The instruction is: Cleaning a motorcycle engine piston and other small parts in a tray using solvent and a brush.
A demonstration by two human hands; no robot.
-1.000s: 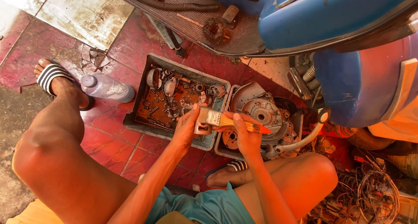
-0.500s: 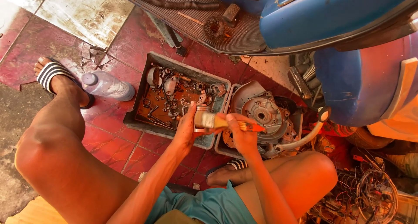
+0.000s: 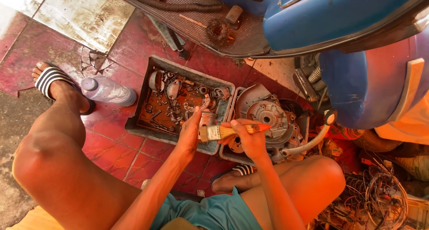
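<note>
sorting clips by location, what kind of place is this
Most likely an informal scooter repair spot on a tiled floor. A blue scooter body stands over an engine casing, beside a tray of greasy small parts. The right hand holds a paintbrush against a metal part in the left hand.

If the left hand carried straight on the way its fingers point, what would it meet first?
The left hand, holding a small metal part, points up and away from the body. It would probably first meet the loose parts in the grey tray, though depth is unclear.
</note>
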